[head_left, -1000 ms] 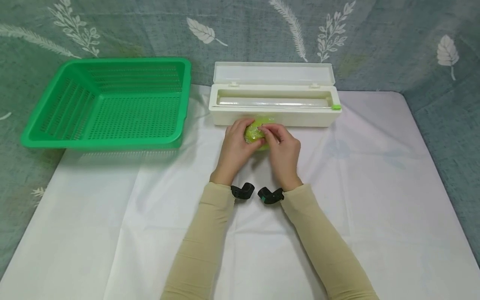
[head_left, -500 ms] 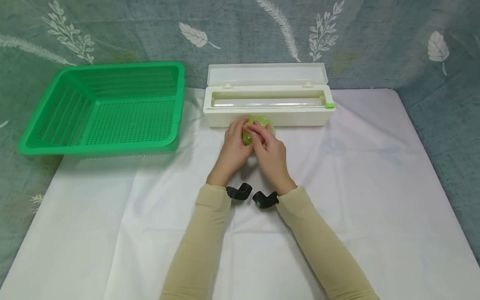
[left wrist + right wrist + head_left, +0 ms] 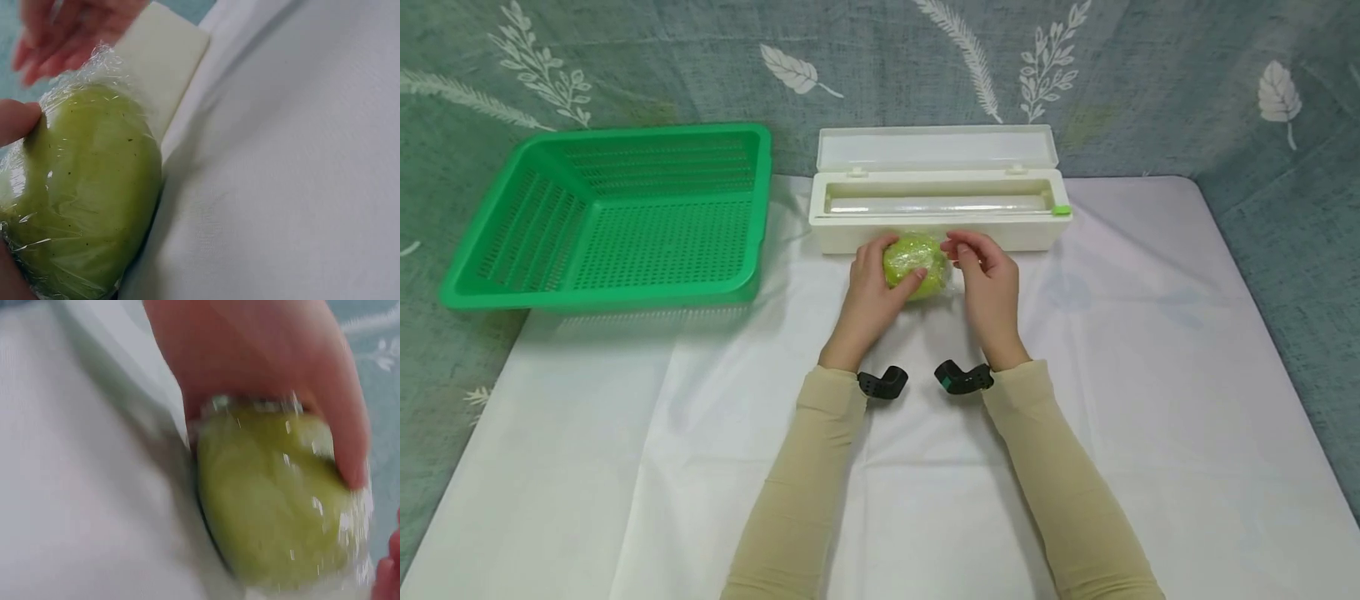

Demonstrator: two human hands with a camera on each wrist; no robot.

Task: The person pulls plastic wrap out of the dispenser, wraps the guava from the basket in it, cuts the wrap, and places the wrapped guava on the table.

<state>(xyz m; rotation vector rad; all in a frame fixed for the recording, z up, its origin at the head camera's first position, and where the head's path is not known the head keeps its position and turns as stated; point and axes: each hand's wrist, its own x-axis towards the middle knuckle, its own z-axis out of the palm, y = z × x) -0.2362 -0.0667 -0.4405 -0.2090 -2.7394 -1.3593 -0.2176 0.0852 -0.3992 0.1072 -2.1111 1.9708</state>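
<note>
A yellow-green fruit (image 3: 916,265) with small dark specks is wrapped in clear plastic wrap (image 3: 103,65), loose and crinkled at one end. My left hand (image 3: 871,287) grips it from the left, thumb over the near side and fingers round the far side; in the right wrist view the left thumb (image 3: 351,456) lies along it. Just right of the fruit is my right hand (image 3: 992,279), its fingers loosely bent beside the edge of the wrap. Seen from the left wrist, the right hand's blurred fingers (image 3: 69,37) stand slightly apart from the wrap.
Behind the hands stands a white cling-film dispenser box (image 3: 936,236), its lid (image 3: 936,148) raised, a film roll (image 3: 936,204) inside and a green slider (image 3: 1061,211) at its right end. A green plastic basket (image 3: 748,279) sits at the back left on the white cloth (image 3: 737,500).
My right hand, which was over the fruit half a second ago, has drawn off to its right, so more of the wrapped fruit shows. My left hand keeps hold of it in nearly the same place.
</note>
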